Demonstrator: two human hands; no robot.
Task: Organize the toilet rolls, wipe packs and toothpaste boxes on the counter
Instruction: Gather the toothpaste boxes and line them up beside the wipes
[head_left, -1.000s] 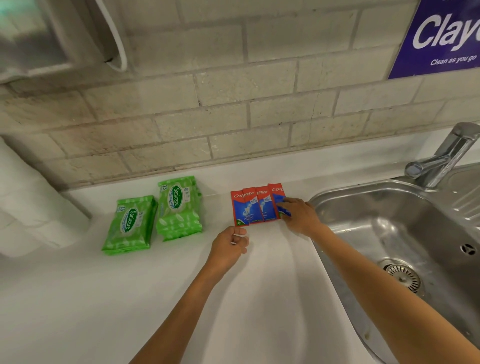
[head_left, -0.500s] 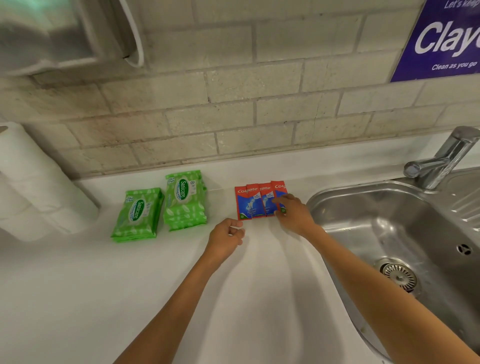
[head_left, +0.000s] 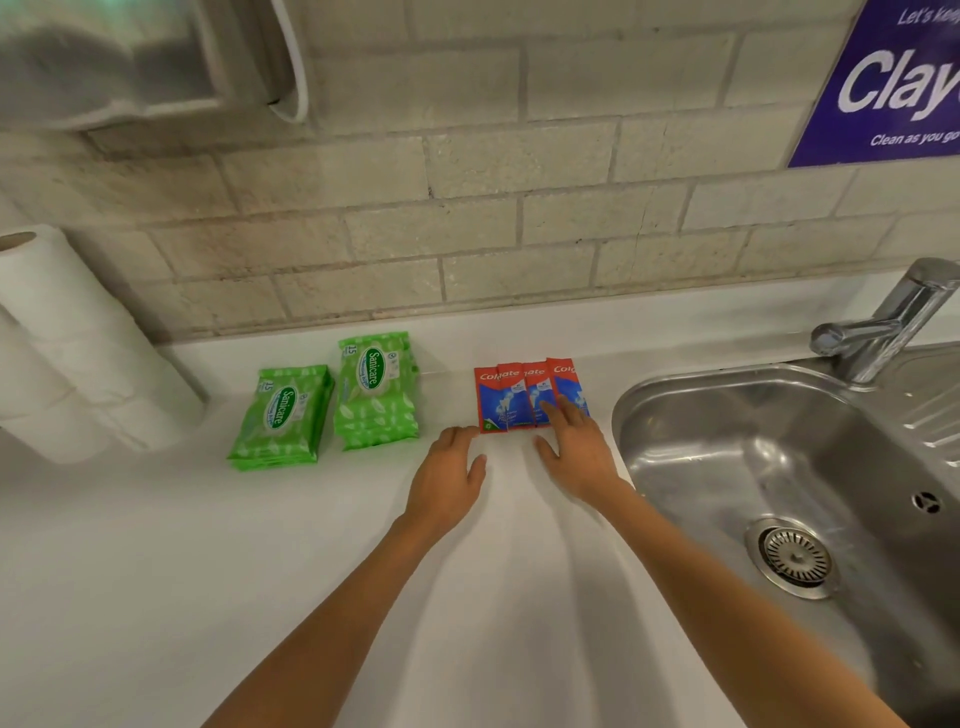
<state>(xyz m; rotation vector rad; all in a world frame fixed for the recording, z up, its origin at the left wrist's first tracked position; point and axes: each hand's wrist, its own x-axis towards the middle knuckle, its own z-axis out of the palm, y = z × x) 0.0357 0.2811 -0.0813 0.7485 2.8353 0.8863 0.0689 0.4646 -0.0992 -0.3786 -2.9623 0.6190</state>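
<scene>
Washroom or utility sink area, seemingly shared. Steel sink (head_left: 675, 395) with tap (head_left: 883, 327) and draining board (head_left: 935, 410) sitting in a white counter (head_left: 156, 571). Pale tiled wall (head_left: 519, 218) running behind. Wall dispenser (head_left: 130, 57) hanging upper left. Purple sign (head_left: 893, 83) reading "Clean as you go". Toilet rolls (head_left: 67, 353), wipe packs (head_left: 283, 415) and toothpaste boxes (head_left: 511, 397) lying on the counter.

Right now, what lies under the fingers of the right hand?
The right hand rests its straight fingers on the row of toothpaste boxes, over the two rightmost ones. The print beneath the fingers is covered.
</scene>
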